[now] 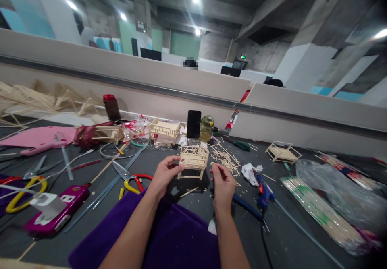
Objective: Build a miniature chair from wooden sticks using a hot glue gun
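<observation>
Dark tabletop (196,200) runs beneath our hands to a pale partition (145,83). On it, directly ahead of us, we have a small stick bench (193,161), upright with its legs down. Its long axis runs roughly left to right, and its latticed back lies on the far side, so its open front points toward us.

Our left hand (165,175) pinches the bench's left end narrowly between thumb and fingers, so the bench extends rightward from that grip. Our right hand (224,183) sits just beside the other end, apart from it, fingertips drawn close together; we cannot tell whether they hold anything.

Around the bench we see loose sticks (226,161) to the right, and a dark phone (194,125) and a green bottle (207,129) behind. Farther out, we have scissors (128,177) on the left, a blue glue gun (265,195) on the right and, beyond it, a bag of sticks (323,212). Nearest us, purple cloth (184,232) spreads beneath our forearms.
</observation>
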### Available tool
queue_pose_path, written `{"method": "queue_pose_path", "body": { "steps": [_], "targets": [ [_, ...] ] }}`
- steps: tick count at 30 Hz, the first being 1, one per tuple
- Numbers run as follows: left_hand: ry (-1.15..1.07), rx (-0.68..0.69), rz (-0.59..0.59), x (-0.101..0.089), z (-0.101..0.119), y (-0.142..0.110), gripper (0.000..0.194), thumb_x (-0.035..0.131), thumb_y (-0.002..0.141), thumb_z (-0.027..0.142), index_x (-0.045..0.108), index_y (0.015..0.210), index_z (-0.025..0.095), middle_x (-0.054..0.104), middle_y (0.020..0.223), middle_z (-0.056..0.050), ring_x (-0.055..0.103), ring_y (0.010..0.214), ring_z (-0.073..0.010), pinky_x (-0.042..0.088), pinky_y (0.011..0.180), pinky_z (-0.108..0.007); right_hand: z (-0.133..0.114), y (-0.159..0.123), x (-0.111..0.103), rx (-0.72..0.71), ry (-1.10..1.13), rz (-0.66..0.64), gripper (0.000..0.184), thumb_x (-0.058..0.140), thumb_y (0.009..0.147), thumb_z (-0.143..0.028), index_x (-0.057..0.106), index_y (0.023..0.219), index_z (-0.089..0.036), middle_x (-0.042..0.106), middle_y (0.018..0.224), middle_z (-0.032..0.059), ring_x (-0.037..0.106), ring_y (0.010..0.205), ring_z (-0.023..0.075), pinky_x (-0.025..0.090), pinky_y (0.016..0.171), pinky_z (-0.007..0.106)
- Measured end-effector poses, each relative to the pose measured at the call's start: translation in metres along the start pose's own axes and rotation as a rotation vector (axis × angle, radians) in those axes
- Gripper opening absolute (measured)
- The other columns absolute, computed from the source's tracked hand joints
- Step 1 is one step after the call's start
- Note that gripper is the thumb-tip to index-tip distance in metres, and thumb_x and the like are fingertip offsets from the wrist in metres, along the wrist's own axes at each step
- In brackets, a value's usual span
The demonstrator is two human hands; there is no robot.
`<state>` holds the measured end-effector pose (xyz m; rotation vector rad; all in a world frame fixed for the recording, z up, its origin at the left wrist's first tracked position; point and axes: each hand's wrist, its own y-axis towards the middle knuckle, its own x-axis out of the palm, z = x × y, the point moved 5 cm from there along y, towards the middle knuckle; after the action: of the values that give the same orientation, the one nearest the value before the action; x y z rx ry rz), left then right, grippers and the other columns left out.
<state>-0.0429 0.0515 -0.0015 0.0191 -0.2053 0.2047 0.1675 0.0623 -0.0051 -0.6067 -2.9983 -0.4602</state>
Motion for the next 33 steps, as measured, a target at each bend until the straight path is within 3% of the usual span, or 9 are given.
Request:
{"method": "queue_pose_path", "body": {
  "steps": [3, 6, 14, 18, 21, 23, 26, 33],
  "targets": [
    [0.035, 0.041, 0.021, -0.003, 0.002, 0.001, 0.045, 0.082, 0.06, 0.037, 0.066, 0.096, 0.015, 0.07, 0.079, -0.004, 0.063, 0.071, -0.0163, 0.045, 0.067, -0.027, 0.012, -0.001, 0.008, 0.245, 0.183, -0.08, 0.034, 0.076, 0.068, -0.045, 0.068, 0.083, -0.016, 0.069, 0.077, 0.0039, 0.068, 0.072, 0.0204, 0.054, 0.053, 0.026],
    [0.09, 0.102, 0.057, -0.006, 0.003, 0.003, 0.045, 0.08, 0.063, 0.04, 0.066, 0.097, 0.015, 0.069, 0.082, -0.005, 0.061, 0.07, -0.0157, 0.045, 0.065, -0.026, 0.014, -0.006, 0.016, 0.335, 0.259, -0.13, 0.034, 0.079, 0.064, -0.044, 0.066, 0.078, -0.016, 0.07, 0.076, 0.003, 0.069, 0.07, 0.0191, 0.055, 0.051, 0.024],
    [0.281, 0.249, 0.104, -0.011, 0.007, 0.009, 0.039, 0.074, 0.068, 0.036, 0.066, 0.102, 0.018, 0.067, 0.096, -0.006, 0.061, 0.071, -0.0158, 0.047, 0.065, -0.027, 0.004, -0.01, 0.022, 0.278, 0.32, -0.188, 0.028, 0.075, 0.07, -0.041, 0.066, 0.078, -0.016, 0.072, 0.082, 0.005, 0.068, 0.073, 0.018, 0.055, 0.051, 0.023],
    [0.429, 0.326, 0.136, -0.011, 0.021, 0.009, 0.052, 0.074, 0.067, 0.032, 0.062, 0.116, 0.021, 0.064, 0.108, -0.008, 0.061, 0.075, -0.0175, 0.048, 0.066, -0.029, 0.004, -0.008, 0.022, 0.28, 0.376, -0.181, 0.027, 0.074, 0.071, -0.04, 0.065, 0.079, -0.016, 0.073, 0.084, 0.006, 0.07, 0.08, 0.0211, 0.056, 0.056, 0.026],
    [0.485, 0.383, 0.087, -0.003, 0.033, 0.013, 0.065, 0.074, 0.066, 0.026, 0.055, 0.128, 0.022, 0.06, 0.117, -0.01, 0.061, 0.092, -0.0226, 0.049, 0.071, -0.031, 0.004, -0.008, 0.022, 0.277, 0.414, -0.189, 0.025, 0.074, 0.072, -0.038, 0.066, 0.08, -0.016, 0.073, 0.085, 0.0054, 0.07, 0.082, 0.0209, 0.057, 0.06, 0.027],
    [0.446, 0.354, -0.014, 0.006, 0.036, 0.019, 0.079, 0.076, 0.063, 0.021, 0.047, 0.136, 0.022, 0.058, 0.12, -0.011, 0.06, 0.1, -0.0252, 0.05, 0.077, -0.032, 0.003, -0.008, 0.022, 0.277, 0.427, -0.189, 0.024, 0.075, 0.072, -0.037, 0.066, 0.08, -0.016, 0.073, 0.085, 0.0048, 0.07, 0.081, 0.0202, 0.056, 0.061, 0.026],
    [0.328, 0.245, -0.143, 0.019, 0.033, 0.028, 0.1, 0.078, 0.057, 0.017, 0.031, 0.146, 0.019, 0.058, 0.113, -0.011, 0.061, 0.095, -0.0242, 0.051, 0.078, -0.034, 0.002, -0.008, 0.022, 0.288, 0.438, -0.184, 0.023, 0.075, 0.072, -0.036, 0.067, 0.08, -0.016, 0.072, 0.083, 0.0043, 0.07, 0.079, 0.0189, 0.055, 0.062, 0.025],
    [0.104, 0.116, -0.171, 0.025, 0.02, 0.026, 0.114, 0.082, 0.054, 0.016, 0.02, 0.15, 0.023, 0.061, 0.104, -0.008, 0.064, 0.093, -0.0229, 0.053, 0.076, -0.034, 0.0, -0.005, 0.019, 0.257, 0.365, -0.171, 0.024, 0.074, 0.073, -0.038, 0.068, 0.08, -0.015, 0.072, 0.081, 0.0055, 0.068, 0.074, 0.0184, 0.055, 0.062, 0.027]
  ]
}}
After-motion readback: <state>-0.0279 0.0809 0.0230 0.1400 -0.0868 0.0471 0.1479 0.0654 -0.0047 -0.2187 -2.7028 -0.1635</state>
